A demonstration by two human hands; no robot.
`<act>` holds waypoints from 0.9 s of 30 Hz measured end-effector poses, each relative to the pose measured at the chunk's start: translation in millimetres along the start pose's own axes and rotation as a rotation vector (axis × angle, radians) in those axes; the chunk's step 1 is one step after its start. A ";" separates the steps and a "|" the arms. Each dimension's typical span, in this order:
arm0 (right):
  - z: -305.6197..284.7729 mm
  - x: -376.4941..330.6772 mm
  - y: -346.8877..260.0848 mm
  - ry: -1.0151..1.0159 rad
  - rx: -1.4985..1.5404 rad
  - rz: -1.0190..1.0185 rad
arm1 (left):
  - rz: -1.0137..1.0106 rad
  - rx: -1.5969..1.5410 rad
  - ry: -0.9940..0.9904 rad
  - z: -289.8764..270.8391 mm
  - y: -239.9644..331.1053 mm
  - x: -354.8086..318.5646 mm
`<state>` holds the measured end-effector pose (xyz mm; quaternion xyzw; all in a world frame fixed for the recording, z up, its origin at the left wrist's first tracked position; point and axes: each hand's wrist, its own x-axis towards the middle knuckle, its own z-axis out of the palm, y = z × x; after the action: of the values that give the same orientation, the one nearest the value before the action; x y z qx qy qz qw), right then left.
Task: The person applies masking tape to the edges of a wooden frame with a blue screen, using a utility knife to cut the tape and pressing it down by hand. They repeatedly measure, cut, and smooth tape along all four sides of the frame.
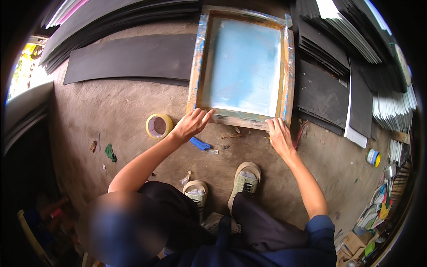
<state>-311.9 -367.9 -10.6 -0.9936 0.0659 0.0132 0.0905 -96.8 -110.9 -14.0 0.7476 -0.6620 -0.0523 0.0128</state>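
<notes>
A screen-printing frame (288, 84) with paint-stained wooden sides and a pale blue mesh (242, 66) lies ahead of me. My left hand (192, 124) grips its near rail by the left corner, thumb and fingers on the wood. At the near right corner, my right hand (280, 133) is closed over the same rail, fingertips on top. The undersides of both grips are hidden. Left of my left hand sits a roll of tape (159, 126). Just below that hand lies a crumpled blue strip (200, 143).
Long dark sheets (133, 58) lie left of the frame, and stacked dark boards (322, 93) stand to its right. A small blue and yellow can (373, 157) is at the far right. Scraps, including a green one (110, 152), litter the floor. A blurred patch covers the lower left.
</notes>
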 end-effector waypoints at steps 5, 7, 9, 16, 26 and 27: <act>-39.6 42.7 -49.8 -0.030 0.025 -0.058 | 0.090 -0.271 0.272 -25.7 -30.6 -42.9; -48.0 68.8 -81.3 -0.055 0.092 -0.150 | -0.202 -0.217 0.325 -16.9 -31.2 -76.6; -36.4 100.7 -113.1 -0.039 0.157 -0.330 | -0.443 -0.196 0.327 -11.5 -33.6 -103.9; 0.4 175.1 -203.6 -0.058 0.224 -0.593 | -0.548 -0.079 0.016 43.6 -36.7 -166.5; -86.9 145.5 -181.9 -0.015 0.170 -0.437 | -0.352 -0.201 0.378 -81.1 -37.3 -116.4; -109.0 139.6 -175.2 0.043 0.171 -0.456 | -0.276 -0.339 0.422 -109.9 -36.2 -107.2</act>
<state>-148.6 -234.8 122.4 -0.9716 -0.1571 -0.0342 0.1734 -63.3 -5.7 98.7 0.8120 -0.5186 -0.0068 0.2675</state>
